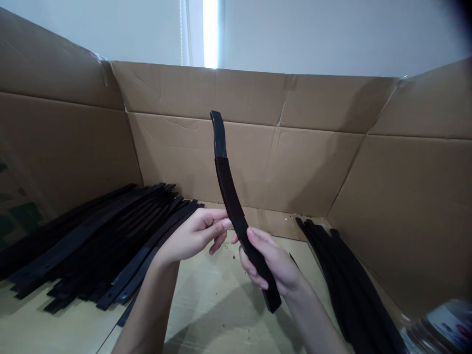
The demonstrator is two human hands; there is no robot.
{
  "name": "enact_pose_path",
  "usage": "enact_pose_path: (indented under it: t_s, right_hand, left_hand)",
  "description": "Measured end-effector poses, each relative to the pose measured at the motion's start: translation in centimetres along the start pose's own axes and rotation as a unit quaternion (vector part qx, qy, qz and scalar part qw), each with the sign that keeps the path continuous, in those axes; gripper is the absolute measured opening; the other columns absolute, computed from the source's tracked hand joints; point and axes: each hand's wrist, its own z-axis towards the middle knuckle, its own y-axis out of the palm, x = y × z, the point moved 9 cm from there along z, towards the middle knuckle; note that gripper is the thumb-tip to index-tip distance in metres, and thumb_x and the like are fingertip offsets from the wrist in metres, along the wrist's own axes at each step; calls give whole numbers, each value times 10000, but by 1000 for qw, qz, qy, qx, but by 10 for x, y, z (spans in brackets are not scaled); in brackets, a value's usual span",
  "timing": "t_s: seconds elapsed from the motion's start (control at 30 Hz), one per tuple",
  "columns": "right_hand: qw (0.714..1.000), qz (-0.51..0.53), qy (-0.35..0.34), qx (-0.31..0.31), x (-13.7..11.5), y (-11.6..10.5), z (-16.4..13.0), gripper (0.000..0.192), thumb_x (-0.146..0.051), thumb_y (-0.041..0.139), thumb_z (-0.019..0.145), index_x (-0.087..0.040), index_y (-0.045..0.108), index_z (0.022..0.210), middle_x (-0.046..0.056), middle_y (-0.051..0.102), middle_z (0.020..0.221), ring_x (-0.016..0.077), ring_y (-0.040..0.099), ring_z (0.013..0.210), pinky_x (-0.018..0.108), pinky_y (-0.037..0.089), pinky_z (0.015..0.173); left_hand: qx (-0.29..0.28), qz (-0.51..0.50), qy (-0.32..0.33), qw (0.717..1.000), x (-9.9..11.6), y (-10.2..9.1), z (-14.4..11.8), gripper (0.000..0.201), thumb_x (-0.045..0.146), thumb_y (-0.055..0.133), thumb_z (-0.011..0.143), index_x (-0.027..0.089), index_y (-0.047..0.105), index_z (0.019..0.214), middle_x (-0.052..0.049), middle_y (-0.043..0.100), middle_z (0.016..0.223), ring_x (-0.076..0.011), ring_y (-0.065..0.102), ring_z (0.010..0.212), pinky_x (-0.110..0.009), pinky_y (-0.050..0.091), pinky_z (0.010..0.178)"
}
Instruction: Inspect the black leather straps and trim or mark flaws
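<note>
My right hand [271, 263] grips a long curved black strip [231, 196] near its lower end and holds it upright, its glossy tip up in front of the back cardboard wall. The middle of the strip is dark and textured. My left hand [195, 233] is just left of the strip, fingers loosely curled, fingertips touching or almost touching its edge. A large pile of similar black strips [96, 246] lies on the left. A smaller bundle of black strips [350, 285] lies on the right.
Tall brown cardboard walls [295, 147] enclose the work area on the left, back and right. The floor is pale cardboard [206, 305]. A clear plastic item with a label [442, 327] shows at the bottom right corner.
</note>
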Motion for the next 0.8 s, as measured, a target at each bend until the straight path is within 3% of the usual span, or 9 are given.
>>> enact_pose_path:
  t_s: [0.07, 0.17, 0.3, 0.47, 0.63, 0.8]
  right_hand:
    - [996, -61, -22, 58, -5, -9, -1, 328, -472, 427, 995, -174, 563, 996, -62, 521, 507, 42, 361, 288, 122, 284, 283]
    - [979, -153, -57, 122, -15, -17, -3, 357, -493, 456, 980, -161, 584, 1016, -55, 529, 536, 44, 397, 323, 129, 299, 308]
    - [969, -190, -73, 142, -18, -19, -3, 366, -500, 469, 972, -160, 596, 1013, -55, 529, 553, 41, 409, 334, 130, 291, 315]
    - [996, -37, -26, 74, -4, -12, 1, 336, -493, 467, 973, -176, 575, 996, -64, 527, 523, 39, 357, 288, 133, 284, 284]
    - [997, 68, 4, -33, 0, -1, 4, 315, -481, 459, 976, -185, 561, 1009, -73, 526, 520, 35, 332, 267, 129, 293, 274]
    - [998, 61, 0, -21, -6, -2, 2, 298, -456, 460, 982, -177, 564, 986, -62, 542, 523, 40, 349, 269, 128, 287, 268]
  left_hand:
    - [14, 26, -14, 999, -2, -1, 2, 323, 335, 443, 975, 104, 648, 883, 39, 489, 504, -67, 424, 439, -205, 345, 501]
    - [30, 32, -37, 998, -7, -3, 6, 349, 354, 452, 964, 92, 652, 1079, 48, 481, 516, -70, 399, 419, -199, 307, 453]
    - [38, 23, -51, 998, -12, -5, 6, 402, 351, 466, 956, 80, 614, 1212, 58, 467, 481, -74, 395, 403, -194, 302, 440]
    - [-6, -79, -38, 996, -15, 0, 4, 380, 343, 506, 943, 82, 616, 1197, 46, 525, 506, -68, 439, 402, -199, 344, 469]
    - [-30, -219, -52, 974, -21, 9, 9, 349, 315, 527, 936, 71, 610, 1171, 55, 522, 468, -57, 436, 373, -215, 365, 510]
    - [-53, -237, -63, 968, -26, 14, 11, 350, 302, 540, 925, 91, 582, 1201, 42, 557, 462, -79, 499, 380, -216, 387, 517]
